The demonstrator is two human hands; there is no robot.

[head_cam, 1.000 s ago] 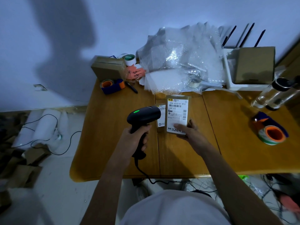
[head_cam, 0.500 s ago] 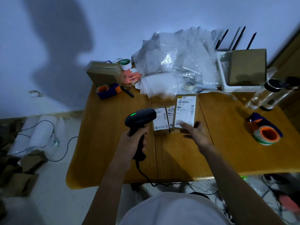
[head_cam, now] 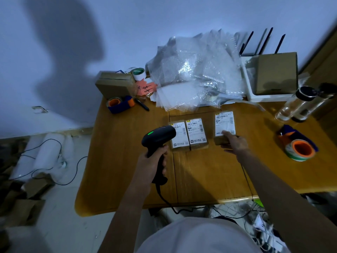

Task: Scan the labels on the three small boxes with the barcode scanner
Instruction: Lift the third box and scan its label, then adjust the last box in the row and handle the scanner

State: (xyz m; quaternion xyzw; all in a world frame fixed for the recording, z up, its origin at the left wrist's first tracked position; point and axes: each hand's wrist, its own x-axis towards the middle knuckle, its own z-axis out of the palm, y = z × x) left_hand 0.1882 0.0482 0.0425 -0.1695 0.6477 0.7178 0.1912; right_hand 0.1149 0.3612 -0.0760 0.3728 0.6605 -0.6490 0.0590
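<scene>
Three labelled boxes (head_cam: 197, 133) lie on the wooden tabletop (head_cam: 209, 176) against a white wall (head_cam: 127, 24). Left hand (head_cam: 152, 167) grips the barcode scanner (head_cam: 158, 138); right hand (head_cam: 235, 144), fingers loosely spread, touches the rightmost box (head_cam: 224, 125).

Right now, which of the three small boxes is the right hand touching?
The rightmost box, apart from the other two; the right hand rests on its near end.

Bubble wrap heap (head_cam: 196, 73) by wall, tape dispenser (head_cam: 119, 105) beside cardboard box (head_cam: 115, 84), tape roll (head_cam: 300, 150) at right
</scene>
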